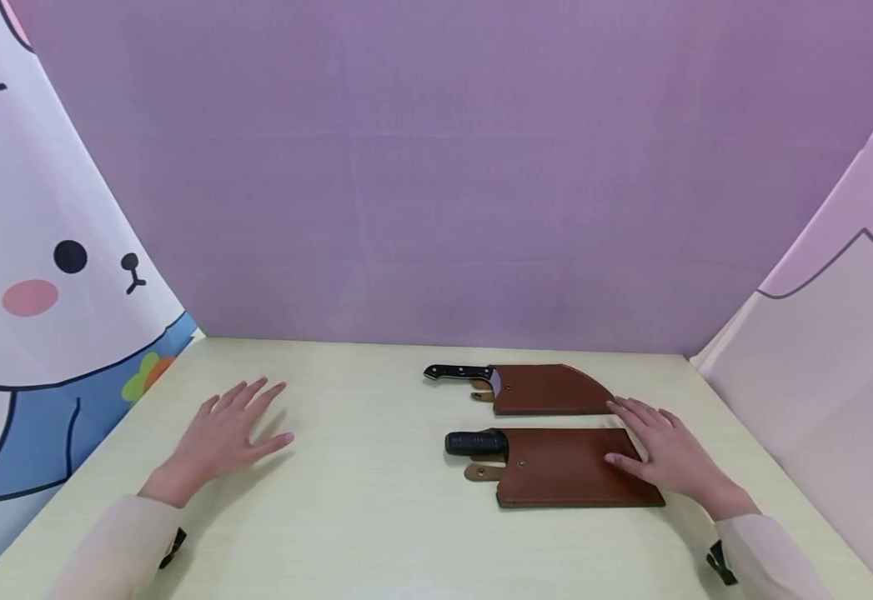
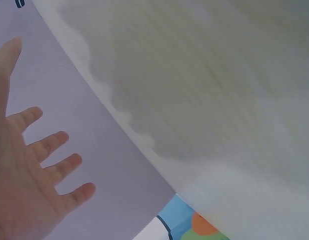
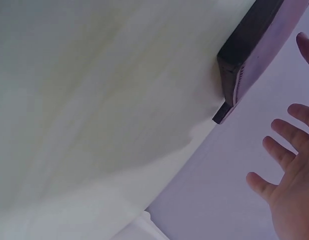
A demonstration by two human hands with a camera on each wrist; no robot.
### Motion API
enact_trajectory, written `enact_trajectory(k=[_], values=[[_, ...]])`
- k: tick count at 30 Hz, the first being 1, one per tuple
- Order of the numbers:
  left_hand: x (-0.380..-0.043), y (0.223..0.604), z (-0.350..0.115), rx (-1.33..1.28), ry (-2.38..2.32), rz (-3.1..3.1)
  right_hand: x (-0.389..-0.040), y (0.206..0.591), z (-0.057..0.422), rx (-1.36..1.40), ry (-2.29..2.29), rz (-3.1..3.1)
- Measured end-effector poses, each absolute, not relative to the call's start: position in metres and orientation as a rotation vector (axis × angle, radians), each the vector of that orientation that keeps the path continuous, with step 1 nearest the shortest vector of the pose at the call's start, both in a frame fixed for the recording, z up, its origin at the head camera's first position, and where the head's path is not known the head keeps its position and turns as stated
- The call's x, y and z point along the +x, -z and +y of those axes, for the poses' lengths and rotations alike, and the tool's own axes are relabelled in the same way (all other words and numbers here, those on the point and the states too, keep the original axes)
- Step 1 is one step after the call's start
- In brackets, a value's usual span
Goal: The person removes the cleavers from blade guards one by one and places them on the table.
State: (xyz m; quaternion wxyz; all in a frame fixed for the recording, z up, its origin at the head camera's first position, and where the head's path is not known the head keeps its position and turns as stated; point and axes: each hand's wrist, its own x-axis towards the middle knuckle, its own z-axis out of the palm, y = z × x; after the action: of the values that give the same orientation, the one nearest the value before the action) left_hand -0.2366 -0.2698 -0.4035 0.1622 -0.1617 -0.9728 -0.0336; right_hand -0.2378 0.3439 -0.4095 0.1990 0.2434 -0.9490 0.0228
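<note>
right fingers (image 1: 627, 415): spread, near rear sheathed knife (image 1: 541, 389), front sheathed knife (image 1: 556, 471) | left fingers (image 1: 265, 402): spread, well apart

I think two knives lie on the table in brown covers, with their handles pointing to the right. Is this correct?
Not quite: the handles point to the left, as the head view shows. The two knives do lie on the table in brown covers.

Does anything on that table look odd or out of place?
Nothing looks spilled or damaged, but the strap on the nearer brown knife sheath seems unfastened: it lies beside the black handle, not across it.
</note>
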Motion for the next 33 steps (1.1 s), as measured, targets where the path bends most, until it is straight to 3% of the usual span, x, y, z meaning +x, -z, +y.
enact_trajectory(k=[33], values=[[-0.240,0.410,-0.210,-0.786,0.122,-2.662,-0.228,0.416,0.314,0.925,-0.167,-2.605]])
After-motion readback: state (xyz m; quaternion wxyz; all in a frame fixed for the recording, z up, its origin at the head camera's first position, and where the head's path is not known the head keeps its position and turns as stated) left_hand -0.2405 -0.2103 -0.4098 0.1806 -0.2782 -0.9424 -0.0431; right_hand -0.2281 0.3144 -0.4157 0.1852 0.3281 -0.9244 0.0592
